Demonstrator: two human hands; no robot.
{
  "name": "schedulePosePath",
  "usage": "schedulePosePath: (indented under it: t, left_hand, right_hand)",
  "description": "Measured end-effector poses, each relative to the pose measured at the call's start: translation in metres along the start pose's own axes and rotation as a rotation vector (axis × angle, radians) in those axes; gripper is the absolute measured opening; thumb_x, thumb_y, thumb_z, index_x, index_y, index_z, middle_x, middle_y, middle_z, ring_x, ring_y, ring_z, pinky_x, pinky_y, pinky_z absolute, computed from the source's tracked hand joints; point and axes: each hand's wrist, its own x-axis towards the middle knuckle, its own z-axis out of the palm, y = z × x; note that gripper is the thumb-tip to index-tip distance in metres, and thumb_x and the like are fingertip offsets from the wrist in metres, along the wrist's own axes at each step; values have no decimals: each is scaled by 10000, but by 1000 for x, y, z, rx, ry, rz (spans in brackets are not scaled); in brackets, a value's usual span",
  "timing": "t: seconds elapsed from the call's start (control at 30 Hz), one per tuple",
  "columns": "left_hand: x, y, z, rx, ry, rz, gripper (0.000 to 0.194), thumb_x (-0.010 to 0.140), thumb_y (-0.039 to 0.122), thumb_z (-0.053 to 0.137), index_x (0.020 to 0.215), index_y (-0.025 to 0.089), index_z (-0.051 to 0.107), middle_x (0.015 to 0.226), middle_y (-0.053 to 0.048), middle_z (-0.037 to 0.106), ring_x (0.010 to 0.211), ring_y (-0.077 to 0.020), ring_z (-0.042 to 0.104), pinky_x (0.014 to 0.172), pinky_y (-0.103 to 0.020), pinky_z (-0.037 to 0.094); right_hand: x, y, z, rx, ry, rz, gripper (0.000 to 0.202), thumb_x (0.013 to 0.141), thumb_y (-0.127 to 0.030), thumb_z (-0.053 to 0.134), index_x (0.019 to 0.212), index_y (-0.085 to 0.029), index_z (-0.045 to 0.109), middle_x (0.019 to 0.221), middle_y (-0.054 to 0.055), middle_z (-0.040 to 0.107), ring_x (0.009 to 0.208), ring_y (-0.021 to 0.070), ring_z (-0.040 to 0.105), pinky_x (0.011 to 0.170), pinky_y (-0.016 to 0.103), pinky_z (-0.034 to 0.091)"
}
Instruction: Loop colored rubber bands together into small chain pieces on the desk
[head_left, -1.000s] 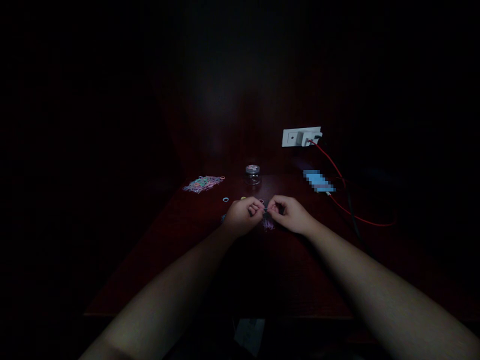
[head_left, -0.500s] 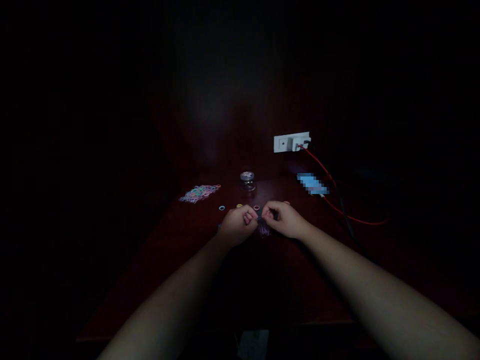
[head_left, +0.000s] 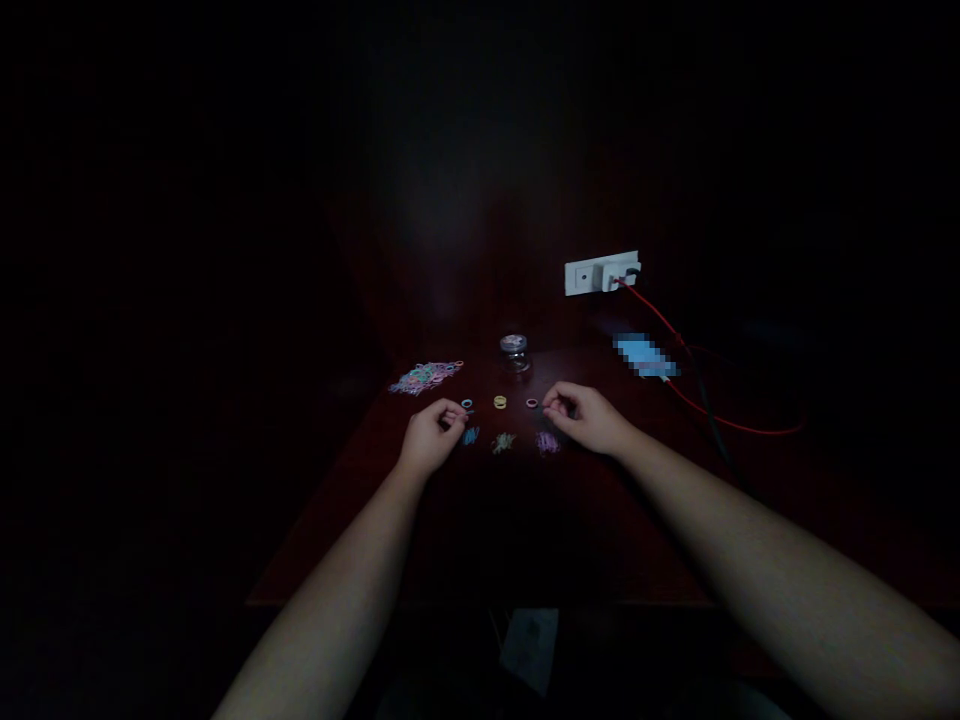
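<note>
My left hand [head_left: 433,437] is closed in a pinch, and a thin bluish elastic band [head_left: 470,412] sticks out from its fingertips. Just beyond lies a light-blue hair tie [head_left: 466,403], and a small blue pile of bands [head_left: 471,436] is beside the fingers. My right hand [head_left: 586,416] is also pinched closed; what its fingertips hold, if anything, is too dark to make out. Near them sit a pink hair tie [head_left: 532,403] and a purple pile of bands [head_left: 547,442]. Between the hands are yellow hair ties [head_left: 500,402] and a yellowish-green pile of bands [head_left: 503,442].
A large mixed heap of coloured bands [head_left: 426,377] lies at the back left of the dark red table [head_left: 510,540]. Behind the ties stands a clear lidded jar [head_left: 514,352]. At right, a red cable [head_left: 742,430] runs between a wall socket [head_left: 583,277] and a blurred-out phone [head_left: 645,355].
My hands, which met over the purple pile around a small dark band, have moved apart, the left one to the left. The small piles now show between them. The view has shifted slightly.
</note>
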Motion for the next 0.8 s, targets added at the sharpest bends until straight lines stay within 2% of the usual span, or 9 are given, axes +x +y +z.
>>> schedulePosePath:
  t: [0.1, 0.17, 0.27, 0.4, 0.47, 0.63, 0.8]
  left_hand:
    - [-11, -27, -24, 55, 38, -103, 149, 767, 283, 596, 818, 157, 657, 743, -22, 655, 683, -130, 587, 682, -248, 479]
    - [-15, -35, -30, 48, 54, -155, 157, 754, 278, 596, 816, 149, 661, 764, -37, 669, 702, -139, 602, 696, -258, 489]
    - [-13, -34, -24, 22, 20, -155, 172, 748, 286, 603, 824, 146, 667, 792, -50, 681, 730, -147, 618, 715, -266, 501]
    - [-8, -26, -10, -22, -66, -88, 179, 756, 299, 611, 830, 145, 665, 768, -39, 658, 711, -131, 601, 707, -259, 495]
    - [-6, -26, -7, -52, -68, -80, 180, 759, 301, 615, 825, 139, 656, 748, -33, 638, 690, -119, 581, 693, -252, 488]
    - [-1, -33, -7, -172, -7, -141, 181, 733, 254, 629, 861, 126, 625, 725, -18, 612, 655, -97, 555, 659, -228, 469]
    - [-1, -32, -10, -181, -59, -157, 217, 748, 294, 635, 879, 126, 671, 774, -43, 661, 690, -118, 583, 684, -246, 475]
  right_hand:
    - [0, 3, 0, 12, -18, 14, 157, 803, -307, 586, 839, -156, 609, 664, 0, 543, 584, 113, 480, 539, 231, 380]
    - [-1, 2, 0, 29, -36, 23, 168, 803, -315, 585, 838, -153, 611, 666, 3, 543, 589, 115, 480, 540, 234, 382]
    - [-2, -2, -2, 38, -38, 29, 177, 804, -323, 582, 830, -150, 611, 665, 6, 540, 593, 118, 476, 544, 239, 383]
    - [-2, -5, -6, 5, 10, 23, 168, 796, -317, 581, 811, -152, 608, 656, 6, 531, 582, 118, 454, 533, 242, 373]
    - [-2, -6, -7, 1, 31, 22, 164, 795, -312, 580, 803, -150, 608, 652, 8, 532, 575, 116, 445, 526, 242, 372]
    - [-2, -7, -6, 7, 55, 13, 156, 786, -305, 587, 779, -151, 608, 646, 14, 545, 571, 115, 442, 517, 238, 372]
    - [-1, -5, -6, -4, 49, 14, 155, 785, -301, 584, 777, -149, 609, 642, 8, 534, 573, 116, 448, 531, 244, 371]
